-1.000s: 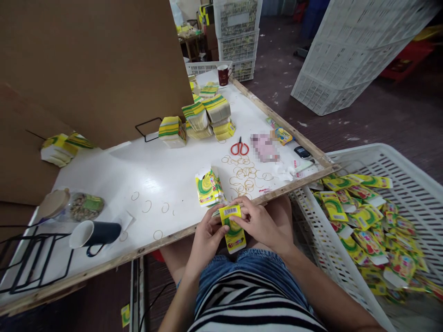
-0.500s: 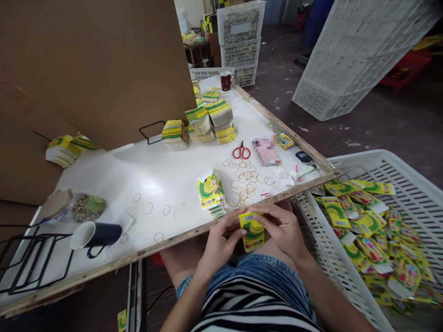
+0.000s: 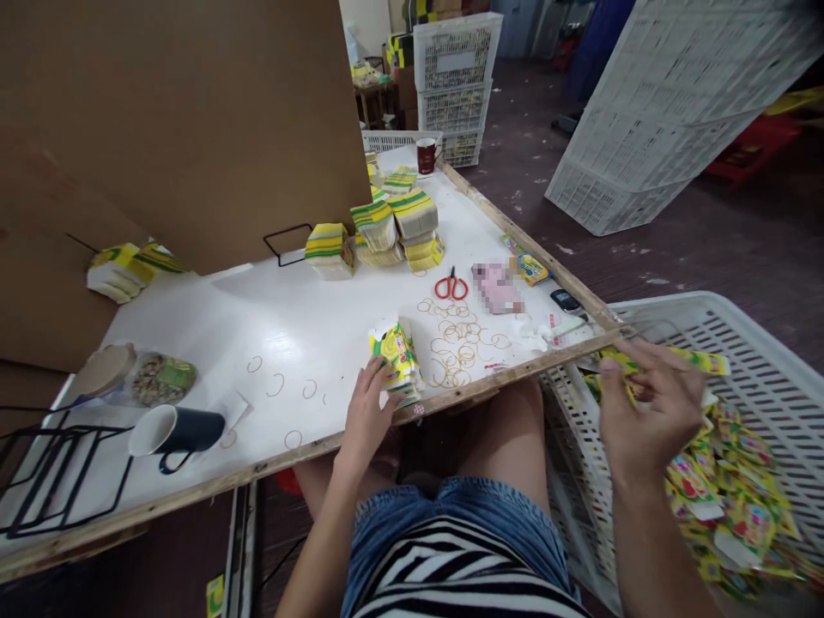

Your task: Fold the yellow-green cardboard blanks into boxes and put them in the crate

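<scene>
My left hand (image 3: pixel 368 412) reaches over the table's front edge to a small stack of flat yellow-and-green printed cartons (image 3: pixel 394 348). Its fingers lie on the near left corner of the stack and its thumb is at the front, closed on a carton there. Out to the right, my right hand (image 3: pixel 650 412) is over a white plastic basket (image 3: pixel 740 322), slightly blurred. Thumb and fingers stand apart, with nothing visible between them. Many yellow cartons (image 3: pixel 750 515) lie loose in the basket below the hand.
Rubber bands (image 3: pixel 460 339), red-handled scissors (image 3: pixel 451 284) and a pink blurred-out item (image 3: pixel 497 287) are on the white table. Bundled cartons (image 3: pixel 379 227) stand farther back. A dark mug (image 3: pixel 193 433) and black wire rack (image 3: pixel 70 481) are left. Stacked crates (image 3: pixel 663 120) stand right.
My hands have parted from the yellow carton they held together over my lap. The left went to the stack, the right out over the basket. That carton is no longer between them.
</scene>
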### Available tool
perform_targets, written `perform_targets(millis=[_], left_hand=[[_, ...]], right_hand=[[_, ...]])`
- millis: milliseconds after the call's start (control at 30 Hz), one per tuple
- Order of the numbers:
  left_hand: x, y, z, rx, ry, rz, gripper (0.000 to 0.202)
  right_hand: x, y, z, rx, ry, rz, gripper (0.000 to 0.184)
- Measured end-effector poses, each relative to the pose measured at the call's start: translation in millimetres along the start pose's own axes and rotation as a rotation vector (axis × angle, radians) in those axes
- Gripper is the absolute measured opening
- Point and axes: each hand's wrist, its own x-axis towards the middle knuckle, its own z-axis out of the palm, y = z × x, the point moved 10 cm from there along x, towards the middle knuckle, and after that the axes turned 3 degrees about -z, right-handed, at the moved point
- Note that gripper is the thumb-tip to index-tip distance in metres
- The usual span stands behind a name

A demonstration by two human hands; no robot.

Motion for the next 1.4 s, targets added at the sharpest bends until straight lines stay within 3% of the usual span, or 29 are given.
perform_targets(millis=[133,200,300,367,433,567,667,733,800,900,1000,1200,1400], left_hand=[[5.3,-8.6,-0.1,0.045,0.002,0.026,0.025],[5.0,-3.3,-3.4,0.027,0.015,0.044,0.023],[-4.3,10.7,-19.1,-0.049,0.132,0.089,0.024],[-18.9,23.8,-29.7,-0.123,0.230,0.159,0.025],[-36.1,38.9,-30.6,-0.178,0.253,0.252,0.026],[-61.1,67.4,-5.3,-0.214,0.061,0.420,0.034],[-63.0,74.6,4.7,-0.283,-0.022,0.416,0.037],[-52.9,62.5,-1.8,-0.411,0.036,0.262,0.037],[-41.7,39.1,-2.6,-0.628,0.062,0.013,0.042],[-35.3,18.3,24.5,-0.959,-0.129,-0.311,0.051],[-39.6,16.6,47.3,-1.115,-0.305,-0.470,0.056],[-40.9,19.9,47.2,-1.221,-0.240,-0.441,0.045],[-39.0,18.9,43.4,-1.093,-0.242,-0.390,0.045]], right_hand=[[-37.5,-15.6,56.4,0.320,-0.313,0.200,0.025],[-64.9,-28.5,86.3,0.454,-0.488,0.340,0.026],[-104.1,-53.9,123.4,0.666,-0.748,0.512,0.033],[-123.3,-68.0,139.2,0.817,-0.854,0.621,0.039],[-135.2,-73.6,147.9,0.931,-0.883,0.739,0.041],[-139.7,-67.4,148.6,1.010,-0.822,0.888,0.041],[-130.5,-59.8,138.4,0.963,-0.769,0.870,0.035],[-126.4,-57.7,132.6,0.926,-0.768,0.845,0.034],[-127.9,-59.1,131.1,0.926,-0.793,0.838,0.037],[-136.7,-66.3,135.3,0.985,-0.848,0.840,0.039],[-144.4,-74.9,140.3,1.024,-0.895,0.815,0.035],[-147.1,-82.3,140.4,1.056,-0.906,0.801,0.031],[-150.8,-80.7,141.3,1.039,-0.955,0.814,0.036]])
